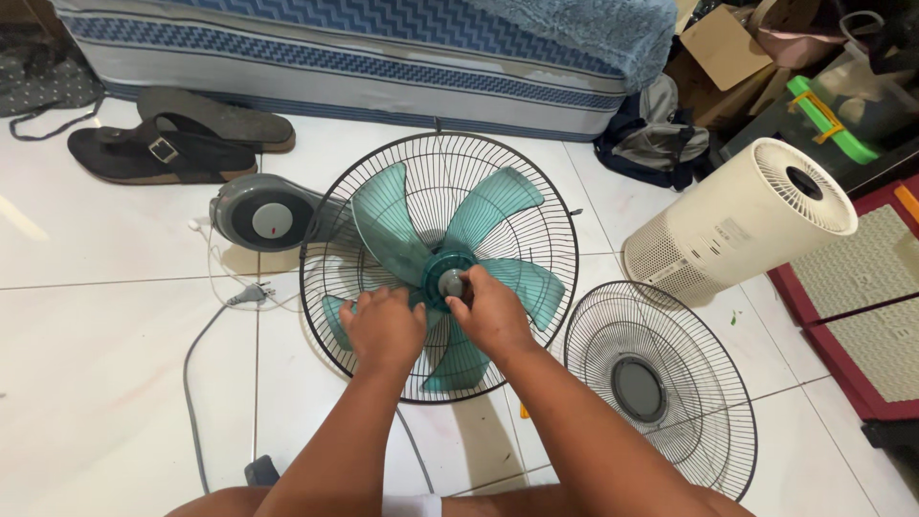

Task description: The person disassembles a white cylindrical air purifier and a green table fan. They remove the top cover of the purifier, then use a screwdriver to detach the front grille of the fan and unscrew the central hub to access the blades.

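Note:
A fan lies on the white tiled floor with its rear wire guard (536, 191) facing up and its teal blade (388, 215) set inside. My right hand (488, 311) pinches the grey round cap (450, 280) at the blade's hub. My left hand (383, 325) presses down on the lower left blade beside the hub. The grey motor housing (260, 213) pokes out to the left of the guard. The loose front guard (661, 383) lies flat on the floor to the right, apart from both hands.
A cream cylindrical air purifier (737, 225) lies on its side at right. Dark sandals (163, 144) sit far left by a blue patterned mattress (364, 57). The fan's grey cord and plug (251, 295) trail over the floor at left. Bags and boxes crowd the far right.

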Demonstrator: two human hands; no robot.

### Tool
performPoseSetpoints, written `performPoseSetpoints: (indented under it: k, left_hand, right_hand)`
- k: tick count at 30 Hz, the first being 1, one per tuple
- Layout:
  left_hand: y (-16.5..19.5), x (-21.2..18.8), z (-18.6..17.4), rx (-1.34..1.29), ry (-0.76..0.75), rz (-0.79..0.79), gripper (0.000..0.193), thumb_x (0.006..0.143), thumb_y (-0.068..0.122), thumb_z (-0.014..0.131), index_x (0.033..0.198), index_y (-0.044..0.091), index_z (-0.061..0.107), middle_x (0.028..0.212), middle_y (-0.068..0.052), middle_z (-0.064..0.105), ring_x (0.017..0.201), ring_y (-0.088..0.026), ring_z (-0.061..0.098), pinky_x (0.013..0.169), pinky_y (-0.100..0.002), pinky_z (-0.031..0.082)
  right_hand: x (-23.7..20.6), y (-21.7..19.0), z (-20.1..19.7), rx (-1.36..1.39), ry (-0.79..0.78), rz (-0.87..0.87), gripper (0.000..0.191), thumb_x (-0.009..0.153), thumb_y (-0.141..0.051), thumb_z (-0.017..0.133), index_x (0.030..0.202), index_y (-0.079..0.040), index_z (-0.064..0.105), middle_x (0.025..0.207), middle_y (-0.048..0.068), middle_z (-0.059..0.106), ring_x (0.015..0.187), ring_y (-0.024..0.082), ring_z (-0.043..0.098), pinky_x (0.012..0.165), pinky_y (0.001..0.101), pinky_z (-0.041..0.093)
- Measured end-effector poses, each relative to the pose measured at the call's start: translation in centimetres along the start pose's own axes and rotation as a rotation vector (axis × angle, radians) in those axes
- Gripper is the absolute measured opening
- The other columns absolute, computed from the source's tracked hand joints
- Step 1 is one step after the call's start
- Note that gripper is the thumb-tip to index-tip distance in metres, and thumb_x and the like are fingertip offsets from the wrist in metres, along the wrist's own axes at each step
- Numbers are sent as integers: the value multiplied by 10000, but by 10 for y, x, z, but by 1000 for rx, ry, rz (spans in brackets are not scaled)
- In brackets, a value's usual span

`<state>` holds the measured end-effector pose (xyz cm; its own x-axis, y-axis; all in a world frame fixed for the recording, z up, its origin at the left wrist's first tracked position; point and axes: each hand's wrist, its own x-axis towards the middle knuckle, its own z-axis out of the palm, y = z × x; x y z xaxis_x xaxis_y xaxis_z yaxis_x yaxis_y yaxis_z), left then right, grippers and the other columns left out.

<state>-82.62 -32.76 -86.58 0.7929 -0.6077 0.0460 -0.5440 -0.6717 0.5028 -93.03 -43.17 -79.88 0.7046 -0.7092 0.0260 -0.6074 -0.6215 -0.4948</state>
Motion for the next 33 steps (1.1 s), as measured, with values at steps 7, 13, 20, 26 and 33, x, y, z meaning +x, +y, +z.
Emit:
performPoseSetpoints:
  k: [7, 13, 20, 26, 33]
  left_hand:
    - [4, -1, -5, 8, -55, -13, 318, 892, 370, 689, 1137, 177, 752, 1174, -43, 698, 1213, -266, 561, 1181, -582, 189]
    - [5, -2, -11, -16, -71, -18, 310, 895, 352, 696, 1144, 177, 750, 1163, -43, 697, 1214, -264, 557, 1203, -580, 161]
    - [4, -2, -13, -29, -56, -7, 312, 889, 355, 698, 1137, 173, 751, 1172, -47, 692, 1209, -269, 559, 1204, -579, 169]
    - [4, -2, -15, -33, -60, -20, 316, 877, 367, 704, 1119, 168, 748, 1175, -53, 689, 1214, -274, 554, 1194, -578, 180]
    - [3, -2, -11, -33, -56, -31, 302, 873, 369, 707, 1101, 173, 739, 1184, -46, 681, 1231, -266, 543, 1194, -580, 181]
  right_hand:
    - [2, -17, -11, -165, -68, 0, 384, 860, -317, 755, 1087, -50, 596, 1000, 163, 742, 950, 370, 716, 818, 464, 560]
    - [3, -22, -12, -208, -88, 102, 451, 864, -417, 743, 1063, -46, 580, 978, 179, 730, 950, 384, 706, 823, 477, 555]
    - [12, -10, 1, -533, -92, -71, 479, 948, -521, 592, 1055, -58, 641, 996, 159, 705, 932, 348, 703, 768, 471, 565]
    - [14, -8, 6, -668, -70, -130, 495, 951, -545, 563, 1006, -65, 674, 953, 144, 726, 874, 329, 726, 721, 457, 581]
    - [21, -18, 8, -678, -131, -35, 546, 964, -585, 524, 1008, -61, 671, 912, 150, 750, 827, 329, 741, 691, 463, 583]
